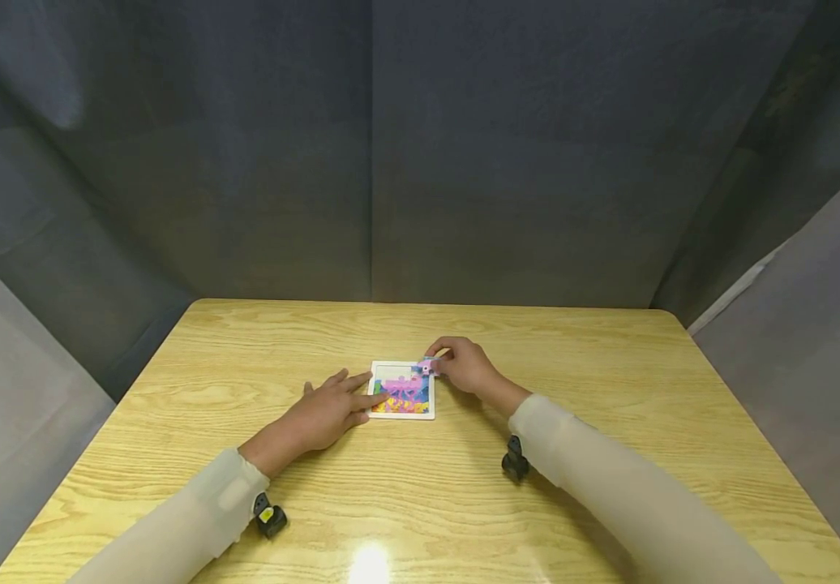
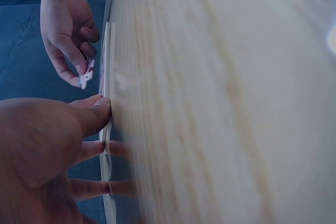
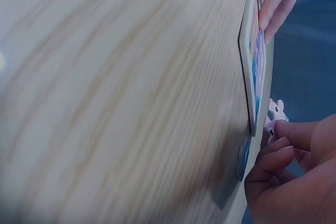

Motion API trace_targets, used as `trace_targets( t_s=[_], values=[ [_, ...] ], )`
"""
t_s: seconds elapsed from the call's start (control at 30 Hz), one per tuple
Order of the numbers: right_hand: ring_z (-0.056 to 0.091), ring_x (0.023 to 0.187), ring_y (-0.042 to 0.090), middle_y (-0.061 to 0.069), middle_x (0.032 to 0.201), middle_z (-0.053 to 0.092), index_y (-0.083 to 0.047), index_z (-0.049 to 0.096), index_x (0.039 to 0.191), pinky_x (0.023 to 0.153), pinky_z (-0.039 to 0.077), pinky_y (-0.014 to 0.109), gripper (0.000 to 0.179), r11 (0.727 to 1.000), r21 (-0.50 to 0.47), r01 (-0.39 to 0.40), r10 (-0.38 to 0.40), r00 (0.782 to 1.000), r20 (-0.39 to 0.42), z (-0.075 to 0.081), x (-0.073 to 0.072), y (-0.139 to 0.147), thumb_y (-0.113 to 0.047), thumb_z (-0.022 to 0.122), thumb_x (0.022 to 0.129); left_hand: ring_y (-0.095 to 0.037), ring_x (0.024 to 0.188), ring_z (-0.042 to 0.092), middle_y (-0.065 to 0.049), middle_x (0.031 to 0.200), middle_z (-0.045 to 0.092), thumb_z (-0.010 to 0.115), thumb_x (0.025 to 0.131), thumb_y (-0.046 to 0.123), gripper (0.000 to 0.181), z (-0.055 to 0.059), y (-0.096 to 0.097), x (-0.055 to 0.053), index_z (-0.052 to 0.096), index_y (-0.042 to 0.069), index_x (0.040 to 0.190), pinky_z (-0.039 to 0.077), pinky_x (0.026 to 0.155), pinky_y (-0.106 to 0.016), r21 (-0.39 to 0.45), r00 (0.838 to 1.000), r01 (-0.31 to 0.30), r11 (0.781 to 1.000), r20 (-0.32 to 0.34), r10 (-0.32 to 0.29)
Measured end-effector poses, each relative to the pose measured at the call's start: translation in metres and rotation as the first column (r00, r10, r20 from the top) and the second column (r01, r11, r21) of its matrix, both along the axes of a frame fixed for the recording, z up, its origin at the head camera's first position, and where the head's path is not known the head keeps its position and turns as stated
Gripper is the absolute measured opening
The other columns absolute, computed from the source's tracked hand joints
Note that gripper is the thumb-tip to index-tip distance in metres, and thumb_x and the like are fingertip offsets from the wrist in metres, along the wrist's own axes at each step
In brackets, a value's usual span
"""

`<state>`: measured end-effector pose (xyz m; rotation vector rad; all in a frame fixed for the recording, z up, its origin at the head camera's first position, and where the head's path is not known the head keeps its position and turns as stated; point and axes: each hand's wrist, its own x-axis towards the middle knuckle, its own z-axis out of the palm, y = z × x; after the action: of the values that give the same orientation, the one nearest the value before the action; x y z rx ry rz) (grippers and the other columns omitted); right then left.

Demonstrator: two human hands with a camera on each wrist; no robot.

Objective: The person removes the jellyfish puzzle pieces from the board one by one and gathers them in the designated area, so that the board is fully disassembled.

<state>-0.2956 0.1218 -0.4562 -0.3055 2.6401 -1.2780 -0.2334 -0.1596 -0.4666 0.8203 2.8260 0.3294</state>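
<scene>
Pinching a pink piece (image 1: 426, 367), the right hand (image 1: 465, 367) is at the top right corner of the puzzle (image 1: 409, 399). The left hand (image 1: 328, 412) rests its straight, spread fingers on the puzzle's left side. The puzzle lies flat on the wooden table (image 1: 391, 495), with a bare spot near its top. A blue piece (image 3: 243, 158) is beside it, near the right hand.

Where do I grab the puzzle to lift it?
Probably pinch the puzzle by its near white rim, coming from the near side. It lies flat and thin, so an edge should be easiest. That rim is mostly bare: the left hand touches the left side, and the right hand is at the far right corner.
</scene>
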Motion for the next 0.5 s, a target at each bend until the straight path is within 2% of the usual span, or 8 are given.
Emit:
trace_targets(
  t_s=[0.2,0.4,0.5],
  values=[
    [0.068,0.081,0.026,0.016,0.097,0.071,-0.005,0.071,0.116,0.066,0.052,0.029,0.015,0.999,-0.026,0.022,-0.022,1.000,0.019,0.000,0.000,0.013,-0.008,0.064,0.103,-0.047,0.154,0.021,-0.006,0.169,0.028,0.053,0.108,0.036,0.046,0.001,0.000,0.001,0.048,0.039,0.154,0.024,0.100,-0.088,0.014,1.000,0.005,1.000,-0.007,-0.005],
    [0.064,0.084,0.022,0.011,0.097,0.071,-0.007,0.071,0.118,0.070,0.049,0.031,0.017,1.000,0.014,0.028,-0.028,1.000,-0.003,-0.003,-0.001,0.026,-0.011,0.063,0.103,-0.047,0.154,0.021,-0.007,0.169,0.028,0.053,0.108,0.035,0.047,0.000,0.000,0.001,0.048,0.038,0.154,0.024,0.100,-0.088,0.007,1.000,0.010,1.000,-0.012,-0.009],
    [0.066,0.088,0.023,0.011,0.098,0.072,-0.008,0.071,0.118,0.074,0.049,0.032,0.017,1.000,-0.001,0.031,-0.031,1.000,0.005,-0.003,-0.001,0.032,-0.011,0.064,0.103,-0.047,0.154,0.021,-0.007,0.170,0.028,0.053,0.108,0.035,0.047,0.000,0.000,0.001,0.048,0.038,0.155,0.024,0.100,-0.088,0.005,1.000,0.009,1.000,-0.012,-0.009]
  ],
)
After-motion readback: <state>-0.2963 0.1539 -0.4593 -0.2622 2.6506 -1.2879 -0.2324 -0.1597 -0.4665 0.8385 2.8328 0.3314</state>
